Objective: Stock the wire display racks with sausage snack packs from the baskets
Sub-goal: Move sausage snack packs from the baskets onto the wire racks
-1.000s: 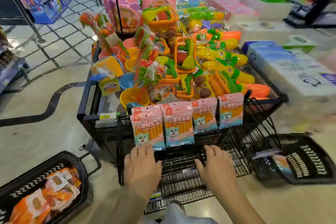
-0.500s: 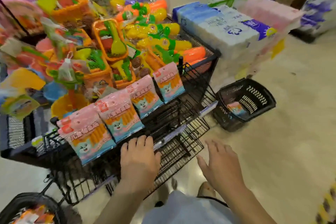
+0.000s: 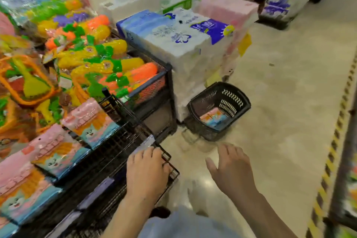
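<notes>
Grip released on both sides: left hand (image 3: 148, 172) rests flat on the wire rack (image 3: 123, 141), right hand (image 3: 231, 170) hovers spread, basket (image 3: 231, 100) at twelve o'clock holding sausage packs (image 3: 214, 120).

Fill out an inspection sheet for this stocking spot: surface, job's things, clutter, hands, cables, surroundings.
Surface: black wire display rack standing on a beige polished floor.
Job's things: pink-and-blue sausage snack packs lined along the rack's upper tier; black plastic basket on the floor to the right, with a few similar loose packs lying inside.
Clutter: bright plastic toys heaped in a black mesh bin behind the rack; wrapped tissue packs stacked beside it.
Hands: left hand rests on the rack's front corner; right hand is in the air, fingers spread, holding nothing.
Cables: nothing seen.
Surroundings: shop aisle; yellow-and-black striped strip along the right.
</notes>
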